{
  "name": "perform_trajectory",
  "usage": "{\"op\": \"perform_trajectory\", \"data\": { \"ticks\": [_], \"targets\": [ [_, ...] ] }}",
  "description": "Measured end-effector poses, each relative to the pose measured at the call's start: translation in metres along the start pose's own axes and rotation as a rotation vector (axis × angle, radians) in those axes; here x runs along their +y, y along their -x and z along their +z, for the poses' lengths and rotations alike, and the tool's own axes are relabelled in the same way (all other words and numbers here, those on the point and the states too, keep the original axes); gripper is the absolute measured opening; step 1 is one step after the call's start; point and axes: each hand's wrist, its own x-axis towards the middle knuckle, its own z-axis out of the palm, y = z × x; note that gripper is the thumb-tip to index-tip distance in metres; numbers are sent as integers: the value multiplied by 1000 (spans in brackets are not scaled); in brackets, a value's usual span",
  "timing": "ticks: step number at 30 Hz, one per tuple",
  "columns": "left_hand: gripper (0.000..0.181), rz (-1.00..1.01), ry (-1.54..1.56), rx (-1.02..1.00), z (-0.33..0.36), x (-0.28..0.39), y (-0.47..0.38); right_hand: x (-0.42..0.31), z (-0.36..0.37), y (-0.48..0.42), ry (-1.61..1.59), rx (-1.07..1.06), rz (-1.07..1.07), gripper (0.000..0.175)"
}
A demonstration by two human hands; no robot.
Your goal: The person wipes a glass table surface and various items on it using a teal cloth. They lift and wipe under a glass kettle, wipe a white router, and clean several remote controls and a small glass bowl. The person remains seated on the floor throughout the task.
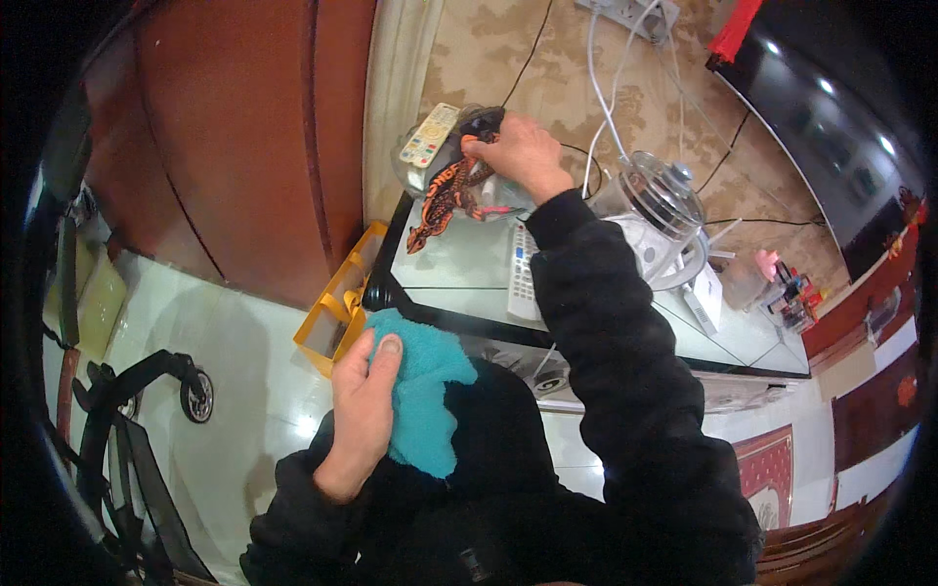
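Observation:
A turquoise plush cloth [421,388] hangs from my left hand [366,395], pinched under the thumb in front of my body. Over the far left of the white-tiled cabinet top, my right hand [520,150] grips a dark item with an orange pattern [445,201]; its exact kind is unclear. It droops across a clear bowl [410,176], its lower end near the tiles. A cream remote control [430,135] rests at the bowl's left side. Below my right forearm lies a white remote control [522,275], partly covered by the sleeve.
Right of my right arm stand a glass kettle [663,194] and a white box-shaped device [703,300] with cables. A television [828,132] is beyond. A yellow-edged gift bag [341,300] stands beside the cabinet's left corner. A wheeled black frame [132,395] occupies the left floor.

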Motion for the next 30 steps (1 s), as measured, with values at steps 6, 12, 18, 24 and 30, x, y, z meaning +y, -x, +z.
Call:
{"op": "perform_trajectory", "data": {
  "ticks": [6, 12, 18, 24, 30],
  "targets": [
    [21, 11, 2, 4, 0, -6, -1, 13, 8, -12, -167, 226, -118, 43],
    [22, 13, 8, 3, -3, -13, -1, 26, 14, -9, -269, 307, -259, 37],
    [26, -6, -65, -16, -6, -14, 0, 8, -17, 8, -435, 608, -238, 31],
    [27, -20, -91, -3, -7, -16, 1, 17, -76, 68, -456, 759, -314, 33],
    [25, -44, -37, 4, -8, -17, 1, 78, -130, 115, -771, 769, -184, 30]
  ]
}}
